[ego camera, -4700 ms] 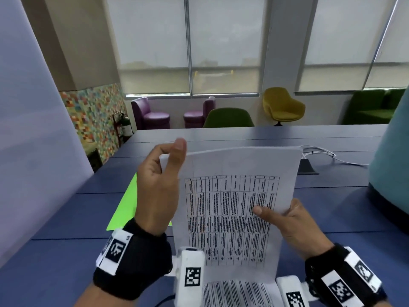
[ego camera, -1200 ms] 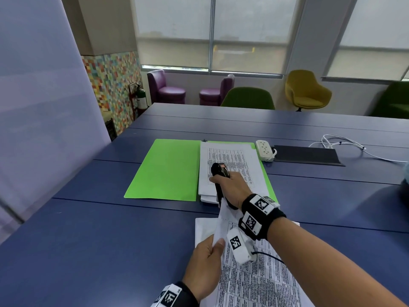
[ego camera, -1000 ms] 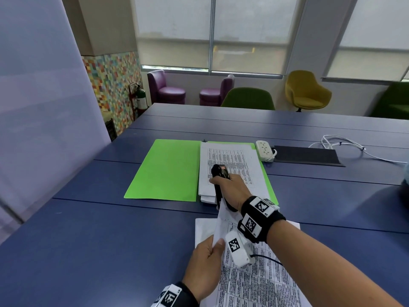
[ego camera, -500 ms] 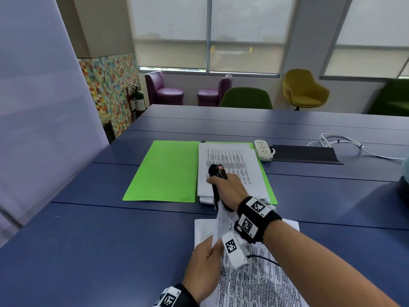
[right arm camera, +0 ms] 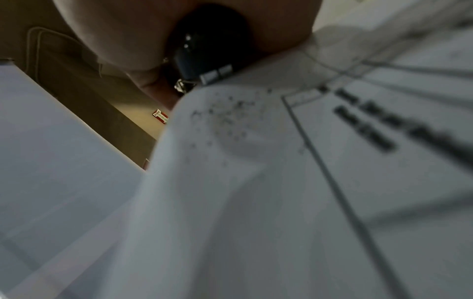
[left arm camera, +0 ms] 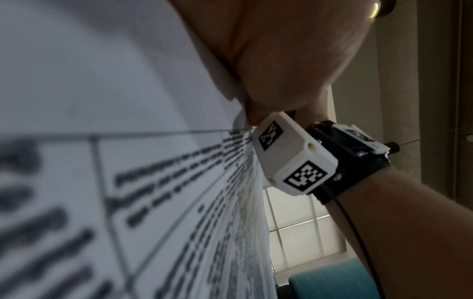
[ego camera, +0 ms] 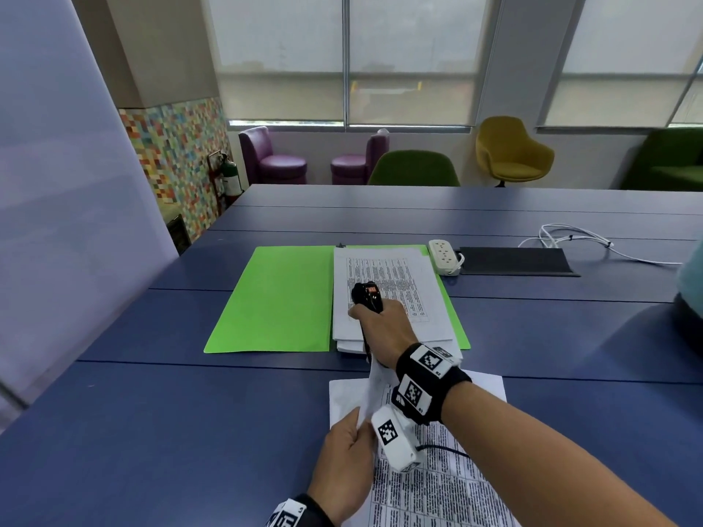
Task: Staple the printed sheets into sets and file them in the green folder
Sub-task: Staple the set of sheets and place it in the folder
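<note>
A green folder (ego camera: pixel 274 298) lies open on the blue table, with a stack of printed sheets (ego camera: pixel 422 294) on its right half. Nearer to me lies a set of printed sheets (ego camera: pixel 437 488) whose top left corner is lifted. My left hand (ego camera: pixel 350 446) pinches that lifted edge. My right hand (ego camera: pixel 380 325) grips a black stapler (ego camera: pixel 367 294) clamped on the raised corner. In the right wrist view the stapler's mouth (right arm camera: pixel 204 74) sits on the sheet corner (right arm camera: pixel 230 113). The left wrist view shows the printed sheet (left arm camera: pixel 128 182) close up under my thumb.
A white power strip (ego camera: pixel 443 256) and a black mat (ego camera: pixel 513 260) lie right of the folder, with a white cable (ego camera: pixel 570 241) beyond. A teal object (ego camera: pixel 690 283) stands at the right edge. A pale panel (ego camera: pixel 57 222) rises on the left.
Earlier both hands held the sheets up in front of me. Now the set lies on the table and my right hand holds the stapler on its corner; the last second shows almost no motion.
</note>
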Action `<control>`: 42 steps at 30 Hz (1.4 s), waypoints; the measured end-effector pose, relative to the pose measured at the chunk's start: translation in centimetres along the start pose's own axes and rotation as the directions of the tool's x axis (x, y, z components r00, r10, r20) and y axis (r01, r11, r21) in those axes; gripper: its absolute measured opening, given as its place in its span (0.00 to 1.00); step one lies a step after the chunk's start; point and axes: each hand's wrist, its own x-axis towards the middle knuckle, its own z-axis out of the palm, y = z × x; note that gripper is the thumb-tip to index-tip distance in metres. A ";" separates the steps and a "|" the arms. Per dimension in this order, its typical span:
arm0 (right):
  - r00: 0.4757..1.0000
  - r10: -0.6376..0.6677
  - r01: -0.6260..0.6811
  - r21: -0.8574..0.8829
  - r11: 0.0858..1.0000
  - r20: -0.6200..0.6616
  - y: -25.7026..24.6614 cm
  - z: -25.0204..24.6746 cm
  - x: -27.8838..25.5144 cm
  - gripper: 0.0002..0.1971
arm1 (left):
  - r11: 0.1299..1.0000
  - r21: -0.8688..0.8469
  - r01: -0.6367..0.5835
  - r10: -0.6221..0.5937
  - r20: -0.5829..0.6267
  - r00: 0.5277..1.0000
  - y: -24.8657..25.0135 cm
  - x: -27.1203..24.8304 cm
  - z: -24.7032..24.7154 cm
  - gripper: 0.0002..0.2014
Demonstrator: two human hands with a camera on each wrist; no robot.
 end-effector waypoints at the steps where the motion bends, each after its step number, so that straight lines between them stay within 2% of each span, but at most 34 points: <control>1: 1.000 0.004 -0.004 -0.005 1.000 0.030 -0.2 -0.3 -0.1 0.10 | 1.000 -0.002 -0.003 0.003 -0.006 1.000 0.1 -0.1 -0.1 0.16; 3: 0.997 0.012 -0.013 0.021 1.000 0.071 -0.7 -1.3 -0.1 0.06 | 1.000 -0.017 -0.003 0.003 -0.012 1.000 0.4 -0.3 -0.2 0.15; 5: 1.000 -0.022 0.022 -0.009 1.000 -0.017 -1.0 -3.2 0.2 0.04 | 0.999 -0.032 0.003 -0.004 -0.004 1.000 0.6 -0.4 -0.3 0.14; 7: 0.987 -0.092 0.053 -0.272 0.961 -0.133 -0.5 -6.2 0.8 0.06 | 0.998 -0.057 0.028 -0.029 -0.006 1.000 0.4 -0.3 -0.3 0.14; 8: 0.983 -0.099 0.015 -0.464 0.886 -0.157 -0.1 -8.1 1.0 0.08 | 0.997 -0.066 0.041 -0.042 -0.010 0.999 0.3 -0.3 -0.3 0.14; 9: 0.981 -0.080 -0.050 -0.635 0.771 -0.175 0.3 -10.0 0.9 0.11 | 0.996 -0.076 0.046 -0.047 -0.015 0.999 0.2 -0.2 -0.3 0.14; 10: 0.981 -0.031 -0.125 -0.741 0.659 -0.193 0.9 -12.0 0.8 0.14 | 0.994 -0.092 0.052 -0.055 -0.020 0.998 0.2 -0.2 -0.4 0.14; 12: 0.975 0.097 -0.222 -0.824 0.522 -0.201 2.3 -15.6 -0.2 0.17 | 0.986 -0.142 0.092 -0.097 -0.029 0.995 0.4 -0.1 -0.6 0.13; 15: 0.942 0.274 -0.303 -0.848 0.436 -0.196 5.8 -19.8 -1.7 0.17 | 0.973 -0.193 0.129 -0.138 -0.037 0.990 1.4 0.1 -1.3 0.13; 16: 0.935 0.289 -0.319 -0.838 0.443 -0.204 6.5 -20.6 -2.1 0.16 | 0.973 -0.197 0.120 -0.130 -0.038 0.991 2.1 0.1 -1.5 0.13; 17: 0.937 0.277 -0.330 -0.807 0.490 -0.215 6.7 -21.1 -2.5 0.16 | 0.975 -0.199 0.094 -0.106 -0.049 0.993 2.8 0.2 -1.8 0.13; 18: 0.943 0.233 -0.333 -0.737 0.589 -0.239 6.7 -21.4 -2.7 0.16 | 0.978 -0.200 0.057 -0.072 -0.067 0.995 3.8 0.3 -2.2 0.13; 19: 0.951 0.164 -0.296 -0.606 0.738 -0.264 6.2 -21.4 -3.1 0.17 | 0.978 -0.210 0.009 -0.027 -0.085 0.996 4.9 0.6 -2.5 0.12; 20: 0.953 0.108 -0.219 -0.398 0.891 -0.284 5.3 -21.0 -3.7 0.19 | 0.976 -0.215 -0.041 0.020 -0.101 0.995 6.3 0.7 -2.8 0.12; 21: 0.963 0.095 -0.130 -0.126 0.983 -0.253 3.7 -20.2 -4.7 0.21 | 0.972 -0.211 -0.100 0.076 -0.120 0.990 7.8 1.0 -3.1 0.11; 22: 0.987 0.097 -0.080 0.134 0.988 -0.127 2.5 -19.4 -5.8 0.24 | 0.967 -0.197 -0.163 0.135 -0.147 0.980 9.4 1.3 -3.2 0.12; 23: 0.996 0.085 -0.091 0.291 0.952 0.032 1.0 -18.6 -6.9 0.26 | 0.954 -0.186 -0.234 0.201 -0.180 0.963 11.1 1.6 -3.3 0.12; 24: 0.989 0.043 -0.086 0.324 0.942 0.140 -0.5 -17.6 -7.9 0.26 | 0.937 -0.169 -0.307 0.267 -0.223 0.938 12.8 1.8 -3.4 0.13; 25: 0.987 -0.016 -0.033 0.301 0.953 0.159 -1.6 -16.8 -8.6 0.26 | 0.912 -0.138 -0.385 0.343 -0.257 0.904 14.5 1.7 -3.4 0.13; 26: 0.988 -0.099 0.062 0.280 0.958 0.120 -3.0 -15.9 -9.5 0.23 | 0.880 -0.100 -0.463 0.421 -0.285 0.861 16.2 1.5 -3.4 0.13; 28: 0.966 -0.249 0.258 0.272 0.927 -0.070 -6.3 -15.1 -10.9 0.07 | 0.801 -0.031 -0.597 0.555 -0.332 0.763 19.6 0.5 -3.5 0.10; 29: 0.936 -0.332 0.350 0.246 0.904 -0.113 -7.7 -15.0 -11.5 0.07 | 0.764 -0.007 -0.645 0.601 -0.354 0.716 21.0 0.0 -3.5 0.09; 30: 0.905 -0.395 0.422 0.221 0.879 -0.157 -9.1 -14.9 -12.2 0.14 | 0.731 0.000 -0.682 0.631 -0.380 0.676 22.1 -0.6 -3.6 0.09; 32: 0.851 -0.482 0.522 0.238 0.819 -0.208 -10.3 -15.2 -13.1 0.09 | 0.685 -0.006 -0.729 0.663 -0.411 0.626 23.0 -1.1 -3.9 0.08; 33: 0.841 -0.506 0.541 0.239 0.807 -0.195 -10.1 -15.3 -13.3 0.06 | 0.682 -0.002 -0.731 0.667 -0.409 0.623 22.7 -1.0 -4.0 0.06; 34: 0.848 -0.500 0.529 0.231 0.816 -0.175 -9.6 -15.2 -13.3 0.05 | 0.700 -0.001 -0.714 0.653 -0.405 0.640 21.7 -0.7 -4.1 0.03; 35: 0.871 -0.464 0.489 0.194 0.850 -0.161 -8.1 -15.2 -12.8 0.05 | 0.740 -0.002 -0.672 0.615 -0.401 0.679 20.2 -0.4 -4.2 0.02; 37: 0.941 -0.323 0.332 0.093 0.939 -0.098 -3.9 -15.0 -11.9 0.05 | 0.863 -0.008 -0.505 0.469 -0.357 0.808 15.2 0.7 -4.5 0.07; 39: 0.992 -0.122 0.124 -0.045 0.991 0.045 1.2 -14.7 -11.1 0.10 | 0.959 0.065 -0.275 0.283 -0.203 0.937 9.4 1.7 -5.0 0.19; 40: 0.994 -0.022 0.033 -0.104 0.994 0.110 3.6 -14.6 -10.7 0.10 | 0.977 0.116 -0.181 0.193 -0.098 0.976 6.9 2.0 -5.1 0.23; 41: 0.987 0.059 -0.038 -0.135 0.990 0.150 5.5 -14.4 -10.5 0.09 | 0.983 0.141 -0.117 0.120 -0.011 0.993 4.9 2.2 -5.2 0.22; 42: 0.980 0.112 -0.089 -0.138 0.986 0.166 6.7 -14.1 -10.5 0.08 | 0.987 0.143 -0.078 0.074 0.034 0.997 3.6 2.3 -5.1 0.16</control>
